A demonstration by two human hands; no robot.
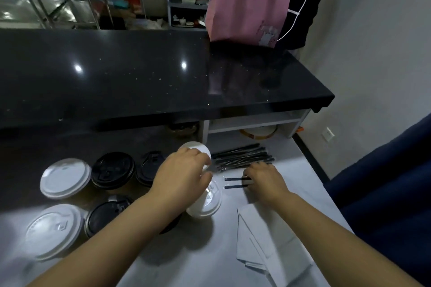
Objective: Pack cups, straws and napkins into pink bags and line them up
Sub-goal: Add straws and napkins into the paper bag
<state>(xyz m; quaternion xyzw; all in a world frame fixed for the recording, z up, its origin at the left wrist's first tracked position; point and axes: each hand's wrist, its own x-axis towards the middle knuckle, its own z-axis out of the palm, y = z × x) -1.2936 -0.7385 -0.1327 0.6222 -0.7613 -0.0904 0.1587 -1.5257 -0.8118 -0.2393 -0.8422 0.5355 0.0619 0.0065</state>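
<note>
Status: early stage, with most of the work outstanding.

One pink bag stands upright on the far right of the dark counter. I cannot see its inside, so I cannot say whether it is packed. I see no other bag, so there is no line of bags yet.

The supplies sit on the near white table. At the left stand five lidded cups close together: two white-lidded cups and three black-lidded cups. A sixth, the near white-lidded cup, stands just right of my left forearm.

My left hand reaches to the middle of the table, and its fingers curl round a white cup at the far side of the group. I judge this to be a grip, though the hand hides most of the cup.

My right hand lies just right of it. Its fingers bend down onto the right ends of two loose straws, apparently pinching them. The straw bundle lies just beyond, against the fingertips. A stack of white napkins lies near right, untouched.

Judgement: I am gathering one cup and its straws for a bag. The remaining cups, the straws, every napkin and the lining-up are still to do.
</note>
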